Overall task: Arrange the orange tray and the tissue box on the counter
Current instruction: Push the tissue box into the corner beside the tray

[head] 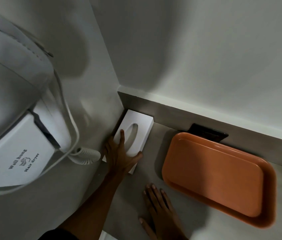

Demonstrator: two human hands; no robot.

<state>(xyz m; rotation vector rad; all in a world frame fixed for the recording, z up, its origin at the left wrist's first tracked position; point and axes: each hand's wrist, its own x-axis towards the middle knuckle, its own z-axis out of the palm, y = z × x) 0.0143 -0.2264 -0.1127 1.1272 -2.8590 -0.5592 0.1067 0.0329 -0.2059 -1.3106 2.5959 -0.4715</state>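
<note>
tissue box (137, 126) under left hand (119, 155), bare orange tray (218, 177) beside

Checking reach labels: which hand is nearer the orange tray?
Right. The right hand lies flat on the counter just beside the tray, not touching it. The left hand rests on the tissue box, farther away.

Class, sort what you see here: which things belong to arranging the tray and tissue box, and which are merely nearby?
Part of the job:
- white tissue box, under the left hand
- orange tray
- counter

Merely nearby:
- wall hung hair dryer with coiled cord
- dark object behind the tray
- right hand, resting flat
</note>
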